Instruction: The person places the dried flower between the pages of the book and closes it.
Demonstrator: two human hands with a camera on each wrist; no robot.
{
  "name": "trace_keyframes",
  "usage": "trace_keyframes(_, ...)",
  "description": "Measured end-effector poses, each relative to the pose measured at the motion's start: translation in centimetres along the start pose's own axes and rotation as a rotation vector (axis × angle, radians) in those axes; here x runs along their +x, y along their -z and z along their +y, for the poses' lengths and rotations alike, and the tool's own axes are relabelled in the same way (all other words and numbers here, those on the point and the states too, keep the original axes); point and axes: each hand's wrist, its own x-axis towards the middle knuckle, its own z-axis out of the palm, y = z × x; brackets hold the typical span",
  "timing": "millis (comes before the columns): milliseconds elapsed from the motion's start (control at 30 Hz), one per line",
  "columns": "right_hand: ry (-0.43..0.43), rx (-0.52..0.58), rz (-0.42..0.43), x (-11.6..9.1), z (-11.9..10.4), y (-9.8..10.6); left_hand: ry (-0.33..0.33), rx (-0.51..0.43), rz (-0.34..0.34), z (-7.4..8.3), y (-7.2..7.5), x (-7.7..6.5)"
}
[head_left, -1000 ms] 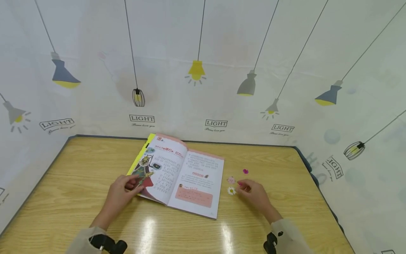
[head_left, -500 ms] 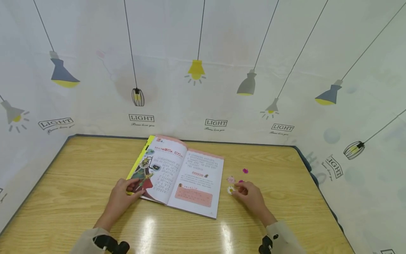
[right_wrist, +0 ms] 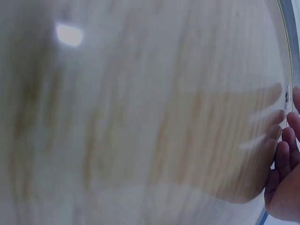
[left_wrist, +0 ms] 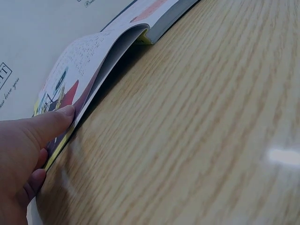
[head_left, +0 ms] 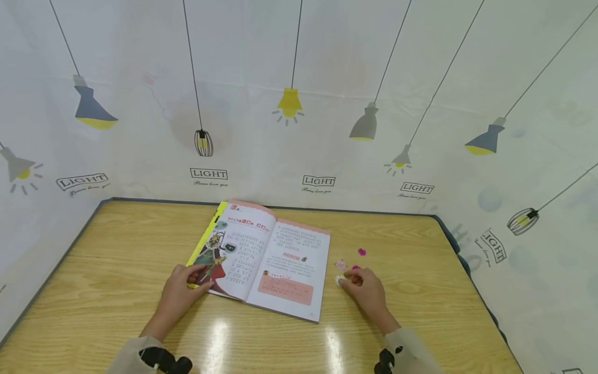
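Several "LIGHT" labels (head_left: 208,174), left fingers (head_left: 195,268) pinching book (head_left: 291,270), right fingers (head_left: 355,272) touching white flower (head_left: 338,279)

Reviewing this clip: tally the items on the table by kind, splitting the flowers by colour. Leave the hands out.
Magenta flowers: 2
Pale pink flower: 1
White flower, partly behind the fingertips: 1
Open book: 1
Total: 5

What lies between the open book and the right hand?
The head view shows a white flower at the right hand, then bare tabletop before the open book.
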Motion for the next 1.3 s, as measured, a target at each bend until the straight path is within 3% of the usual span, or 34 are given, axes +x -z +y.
trace_keyframes(400, -0.034, -0.036, 0.059, -0.1, -0.6, -0.4, 0.007, -0.009, 0.001, -0.1, -0.1, -0.1)
trace_keyframes(600, -0.046, -0.050, 0.023, 0.2, -0.8, -0.2, 0.015, -0.011, 0.001, 0.1, 0.0, -0.2)
trace_keyframes(933, -0.167, -0.074, -0.092, 0.9, -1.3, 0.3, 0.012, -0.015, -0.001, -0.1, -0.1, -0.3)
trace_keyframes(1300, -0.189, -0.060, -0.114, 1.3, -1.4, 0.5, 0.027, -0.010, -0.008, -0.2, -0.2, -0.2)
